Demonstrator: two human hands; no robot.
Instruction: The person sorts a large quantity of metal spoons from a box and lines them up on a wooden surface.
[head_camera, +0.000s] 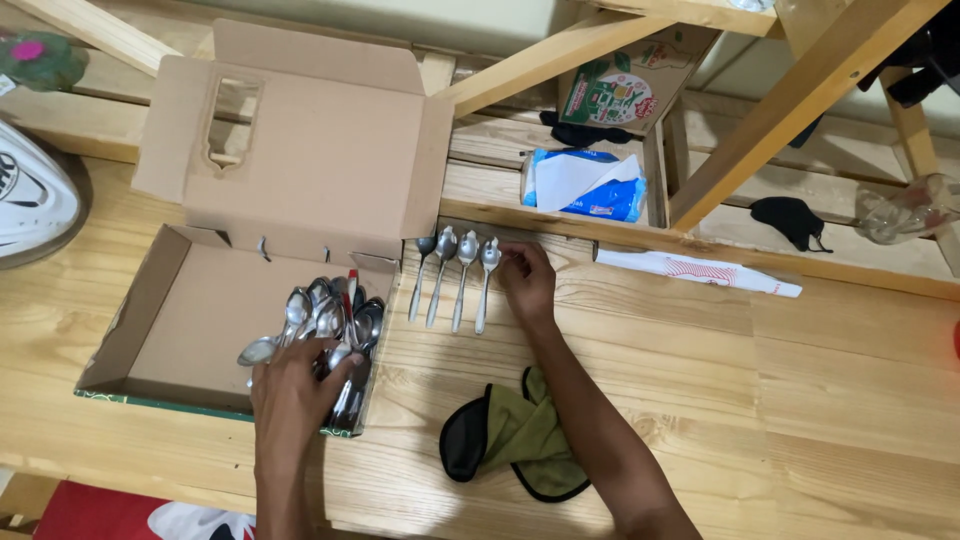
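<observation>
Several metal spoons (452, 272) lie side by side on the wooden table (780, 400), bowls pointing away from me. My right hand (528, 283) rests at the right end of this row, fingertips touching the bowl of the rightmost spoon (486, 270). An open cardboard box (200, 310) sits to the left, with a heap of spoons (335, 315) piled in its right corner. My left hand (290, 400) reaches over the box's near edge, its fingers in that heap and touching the spoons.
A green and black cloth (515, 435) lies on the table near my right forearm. A long white paper packet (700, 270) lies at the back. A blue tissue pack (585, 185), a small carton (620, 90) and wooden frame beams stand behind.
</observation>
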